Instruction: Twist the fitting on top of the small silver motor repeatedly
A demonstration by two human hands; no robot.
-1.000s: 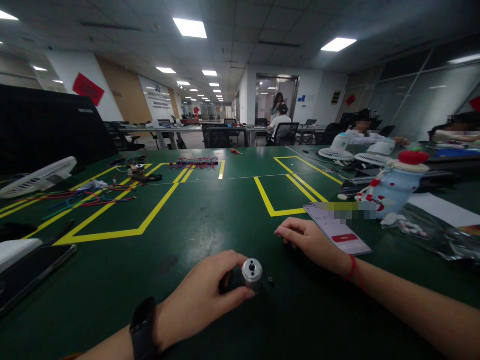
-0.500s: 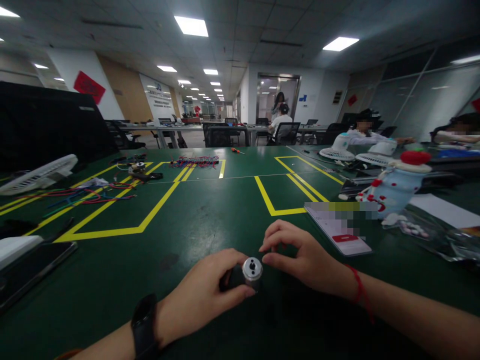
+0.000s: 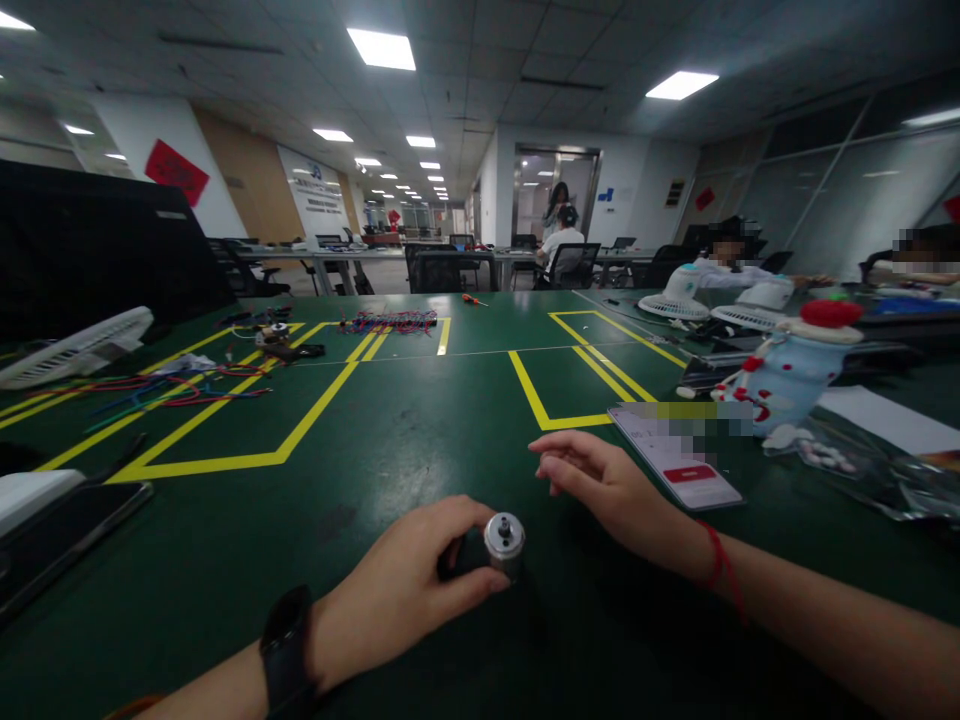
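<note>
Silver motor, one, pinched in left hand; right hand loosely curled, empty, beside one phone.

Left hand is curling closed low in the frame's centre, forearm entering bottom left. Right hand is hovering just right of centre, fingers loosely extended, empty.

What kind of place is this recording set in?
Probably an open-plan office used as an assembly workshop: a green table marked with yellow tape, loose wires, desks and chairs behind. The left hand holds a small motor.
</note>
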